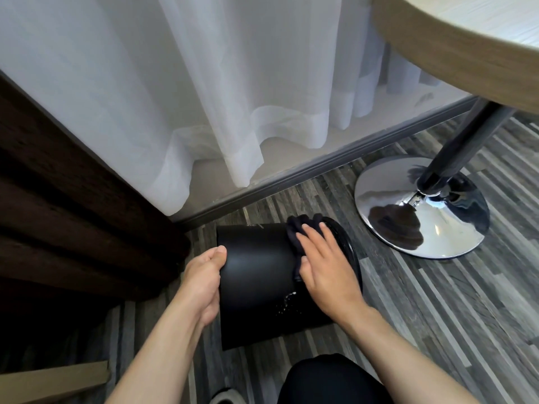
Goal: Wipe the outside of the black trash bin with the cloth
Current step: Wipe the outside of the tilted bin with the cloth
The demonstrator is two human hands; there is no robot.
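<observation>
A: The black trash bin (256,275) is being held on its side on the wood-look floor (423,301), base end at the left hand (204,282). It is probably light, stiff and smooth, so likely slippery.

B: Agreed; the base is being braced with left fingers (217,255) curled against it.

A: The dark cloth (297,233) is being pressed to the wall near the rim under the right hand (326,269), fingers spread flat. Pale specks are showing lower down.
</observation>
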